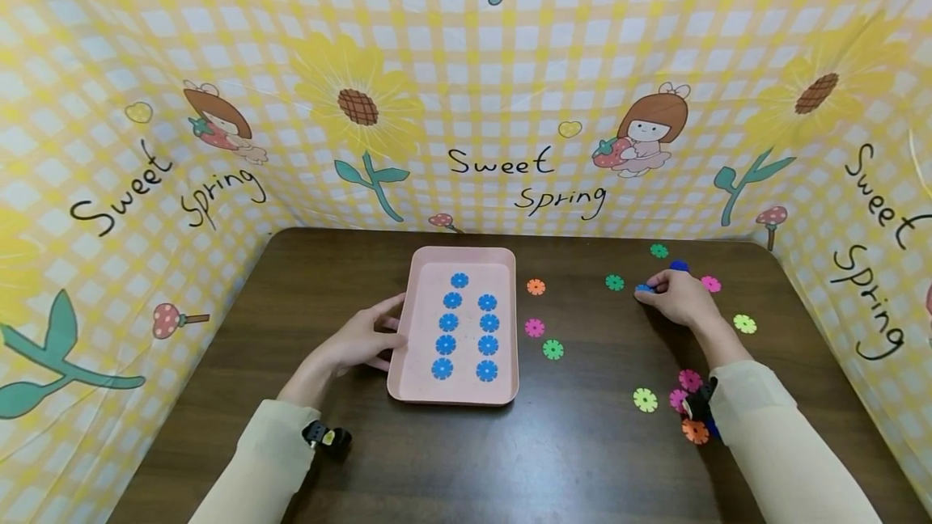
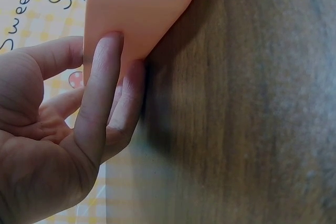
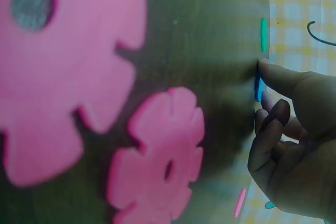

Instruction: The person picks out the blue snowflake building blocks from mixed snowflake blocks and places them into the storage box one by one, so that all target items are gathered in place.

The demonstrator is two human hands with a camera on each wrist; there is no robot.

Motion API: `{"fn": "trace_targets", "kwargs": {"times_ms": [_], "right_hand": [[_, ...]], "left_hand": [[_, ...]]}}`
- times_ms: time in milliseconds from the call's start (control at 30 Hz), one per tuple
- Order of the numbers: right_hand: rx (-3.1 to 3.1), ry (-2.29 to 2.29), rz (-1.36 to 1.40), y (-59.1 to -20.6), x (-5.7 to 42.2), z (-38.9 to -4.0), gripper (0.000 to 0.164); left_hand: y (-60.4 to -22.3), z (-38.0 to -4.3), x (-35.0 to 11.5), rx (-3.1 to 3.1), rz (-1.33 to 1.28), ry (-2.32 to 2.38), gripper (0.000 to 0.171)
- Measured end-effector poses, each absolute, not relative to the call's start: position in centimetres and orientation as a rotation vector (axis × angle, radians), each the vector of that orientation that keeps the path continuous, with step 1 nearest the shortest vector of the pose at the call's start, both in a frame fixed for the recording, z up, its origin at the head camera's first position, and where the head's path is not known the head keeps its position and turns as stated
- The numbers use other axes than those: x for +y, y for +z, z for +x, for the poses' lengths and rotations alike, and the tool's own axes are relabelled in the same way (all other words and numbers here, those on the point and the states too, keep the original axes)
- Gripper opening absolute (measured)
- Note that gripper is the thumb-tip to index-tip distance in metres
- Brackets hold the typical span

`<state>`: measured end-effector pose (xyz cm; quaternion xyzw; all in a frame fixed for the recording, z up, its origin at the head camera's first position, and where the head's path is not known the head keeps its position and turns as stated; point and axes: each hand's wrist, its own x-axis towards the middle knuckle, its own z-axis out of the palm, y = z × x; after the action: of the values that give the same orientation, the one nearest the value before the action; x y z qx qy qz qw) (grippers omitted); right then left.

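Observation:
My left hand (image 1: 362, 338) rests against the left side of a pink tray (image 1: 453, 396), one fingertip at its rim. In the left wrist view, fairly straight fingers touch the tray's outer wall (image 2: 152, 9). Inside the tray, several blue snowflake discs (image 1: 487, 344) lie flat in two columns. At the right of the table, my right hand (image 1: 683, 297) pinches a blue snowflake disc (image 3: 258, 85) between thumb and fingers, close over the wood. Just behind this hand lies a dark blue disc (image 1: 679, 265), with a pink disc (image 1: 710, 285) to its right.
Green discs (image 1: 615, 282), an orange disc (image 1: 535, 287), a magenta disc (image 1: 535, 327) and a yellow-green disc (image 1: 645, 400) lie scattered on the dark wooden table (image 1: 328, 241). Several discs, including an orange one (image 1: 695, 431), cluster beside the right wrist. A checked cloth (image 1: 473, 87) encloses the table's back and sides.

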<state>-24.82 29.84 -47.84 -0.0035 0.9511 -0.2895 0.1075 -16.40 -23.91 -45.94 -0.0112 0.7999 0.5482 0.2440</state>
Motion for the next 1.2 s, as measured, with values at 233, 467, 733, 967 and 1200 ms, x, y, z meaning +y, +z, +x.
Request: {"fn": "trace_targets", "kwargs": {"times_ms": [233,467,733,967,1200], "right_hand": [[2.827,-0.867,-0.065,-47.8,29.8,-24.6,0.043],[2.871,-0.897,-0.125,-47.6,29.7,-24.2,0.039],[2.924,-0.952,-0.168,-47.1,28.9,-23.9,0.028],[2.900,-1.024,-0.213,-47.0,27.2,-24.0,0.026],[2.839,-1.065,-0.309,-47.1,24.7,-24.3,0.033]], "left_hand": [[-46.1,-16.5,-24.0,2.186,-0.055,1.496,0.079],[-46.3,-16.5,-24.0,2.189,-0.057,1.497,0.079],[-46.3,-16.4,-24.0,2.197,-0.067,1.493,0.080],[-45.9,-16.3,-23.9,2.190,-0.050,1.496,0.080],[-45.9,-16.2,-23.9,2.184,-0.035,1.505,0.081]]}}
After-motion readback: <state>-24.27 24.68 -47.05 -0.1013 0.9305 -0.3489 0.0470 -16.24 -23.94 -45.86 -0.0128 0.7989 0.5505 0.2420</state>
